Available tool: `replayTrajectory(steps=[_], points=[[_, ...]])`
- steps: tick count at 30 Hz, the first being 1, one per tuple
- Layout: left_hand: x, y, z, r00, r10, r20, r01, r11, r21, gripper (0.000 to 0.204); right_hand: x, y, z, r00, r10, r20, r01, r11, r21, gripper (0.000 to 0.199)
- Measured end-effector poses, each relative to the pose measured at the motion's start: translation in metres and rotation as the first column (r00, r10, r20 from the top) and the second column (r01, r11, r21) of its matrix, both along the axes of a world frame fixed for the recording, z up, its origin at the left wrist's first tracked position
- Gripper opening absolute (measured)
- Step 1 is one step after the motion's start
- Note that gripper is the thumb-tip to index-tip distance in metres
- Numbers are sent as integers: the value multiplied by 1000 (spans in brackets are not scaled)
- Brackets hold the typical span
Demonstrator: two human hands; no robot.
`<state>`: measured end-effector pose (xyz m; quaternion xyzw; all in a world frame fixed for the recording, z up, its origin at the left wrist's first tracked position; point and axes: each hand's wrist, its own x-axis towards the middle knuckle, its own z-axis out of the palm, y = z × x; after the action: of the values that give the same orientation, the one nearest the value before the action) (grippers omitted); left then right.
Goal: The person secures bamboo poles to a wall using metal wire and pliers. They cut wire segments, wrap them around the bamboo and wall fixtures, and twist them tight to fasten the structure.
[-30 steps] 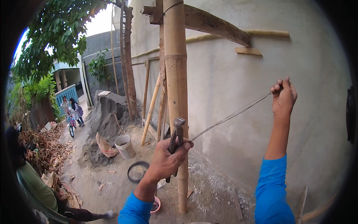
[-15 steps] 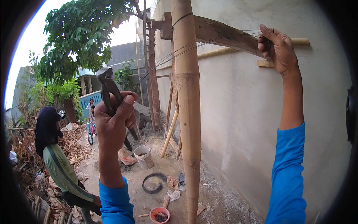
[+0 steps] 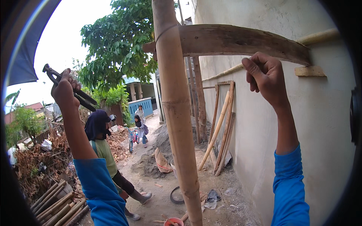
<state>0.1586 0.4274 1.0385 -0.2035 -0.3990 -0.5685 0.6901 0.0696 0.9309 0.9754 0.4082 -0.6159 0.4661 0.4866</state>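
Note:
My left hand [image 3: 66,91] is raised at the left, closed around a pair of dark metal pincers [image 3: 89,101]. At the right my right hand [image 3: 268,80] is up in front of the wall, just below a wooden plank [image 3: 241,40]. Its fingers are curled in, and whatever they pinch is too fine to see. Between the hands stands a thick bamboo pole [image 3: 175,109]. The plank crosses behind the pole near its top, its right end against the wall. A dark wire loop [image 3: 166,33] goes round the pole at that height.
A person in a green shirt [image 3: 106,152] walks at the left; two people with a small bicycle [image 3: 132,137] are farther off. Bamboo lengths [image 3: 60,205] lie lower left. Boards [image 3: 225,132] lean on the plastered wall [image 3: 260,150]. A red bucket [image 3: 174,222] sits below.
My view has shifted. My left hand with the pincers has moved left, away from the pole; the right is lower against the plank. Wire strands between the hands no longer show. The green-shirted person stepped forward.

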Motion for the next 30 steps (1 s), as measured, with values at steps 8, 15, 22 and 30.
replayTrajectory(steps=[8, 15, 22, 30], points=[[-52, 56, 115, 828, 177, 533, 3, 948, -320, 14, -192, -49, -9, 958, -222, 181, 201, 971, 127, 33], [-104, 118, 147, 677, 390, 624, 143, 762, -632, 17, -221, -133, 72, 909, -416, -39, 408, 904, -131, 69], [-111, 137, 159, 727, 496, 475, 54, 648, -759, 21, -275, -142, 127, 976, 186, -110, -178, 981, 83, 33], [-100, 130, 163, 692, 529, 491, 15, 669, -743, 19, -216, -123, 73, 766, 574, 290, -598, 801, -6, 24]])
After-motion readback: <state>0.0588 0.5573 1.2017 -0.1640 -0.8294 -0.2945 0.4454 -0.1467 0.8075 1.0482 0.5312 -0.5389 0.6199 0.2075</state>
